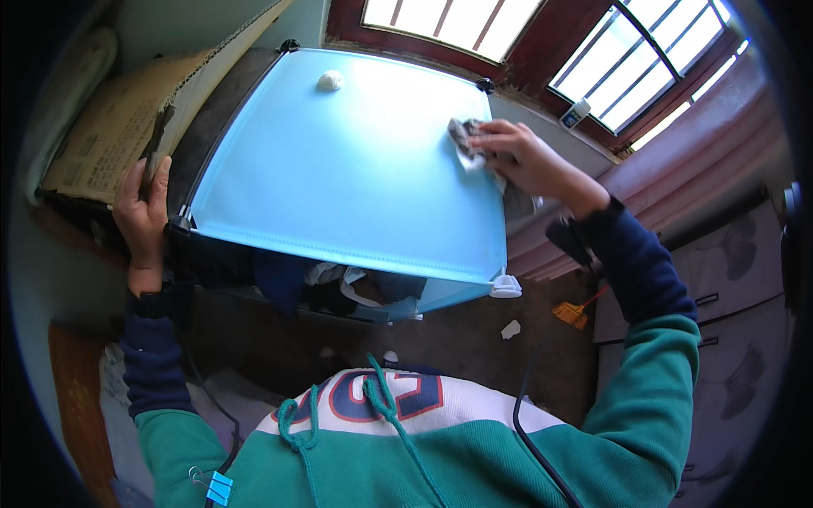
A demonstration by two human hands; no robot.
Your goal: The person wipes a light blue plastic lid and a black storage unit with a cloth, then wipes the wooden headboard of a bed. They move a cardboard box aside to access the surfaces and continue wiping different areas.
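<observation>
A light-blue panel (343,184) forms the top of a storage rack with plastic corner connectors. Near its right edge, my right hand (517,159) presses a crumpled patterned cloth (469,136) to the surface. Part of the cloth hangs over that edge. My left hand (143,203), left of the panel, pinches the edge of a raised cardboard flap (203,101) between thumb and fingers. The flap belongs to a cardboard box (114,127) that bears printed writing. A small white rounded object (330,80) rests on the panel's far left part.
Clothes (356,289) fill the rack's open front below the panel. A barred window (457,25) stands behind, with a white bottle (575,114) on its sill. Pink curtain (698,159) and a drawer cabinet (718,343) are on the right. An orange broom (571,314) lies on the floor.
</observation>
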